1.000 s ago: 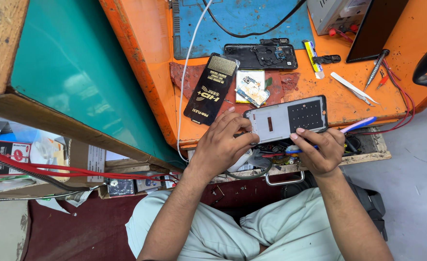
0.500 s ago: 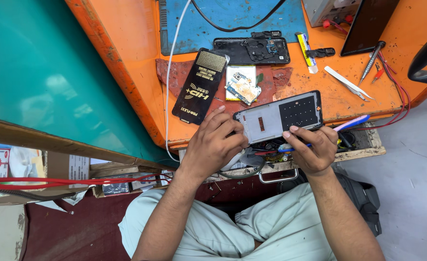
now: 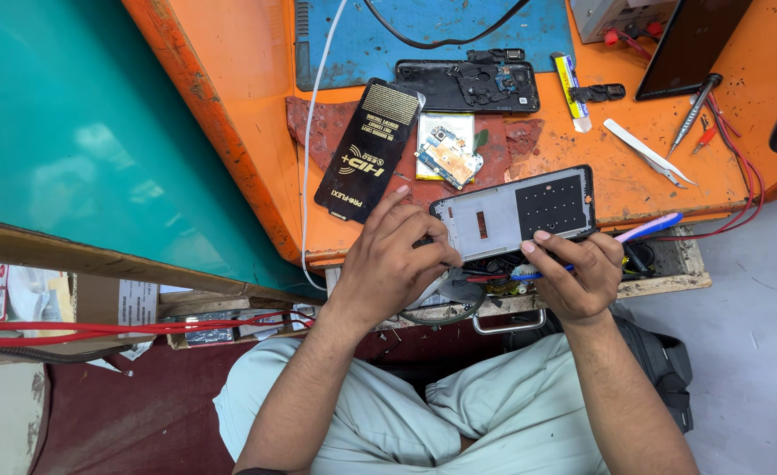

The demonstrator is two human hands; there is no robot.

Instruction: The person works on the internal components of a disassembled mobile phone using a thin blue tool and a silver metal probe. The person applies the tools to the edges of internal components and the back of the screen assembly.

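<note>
1. Left hand (image 3: pixel 397 264) grips the opened phone frame (image 3: pixel 511 215) by its left end, at the orange bench (image 3: pixel 248 132) front edge.
2. Right hand (image 3: pixel 577 273) pinches a blue tool (image 3: pixel 643 229) under the frame.

Your left hand (image 3: pixel 397 259) covers the phone frame's (image 3: pixel 516 214) left end. Your right hand (image 3: pixel 577 273) hides most of a blue-handled tool (image 3: pixel 648 227). At the desk's (image 3: pixel 239 132) far edge, the grey box (image 3: pixel 608 13) and dark screen panel (image 3: pixel 692 40) are cut off. Circuit board (image 3: pixel 448 156) detail too small to read.

Scuffed orange workbench (image 3: pixel 230 114), grey floor (image 3: pixel 749 352)
</note>
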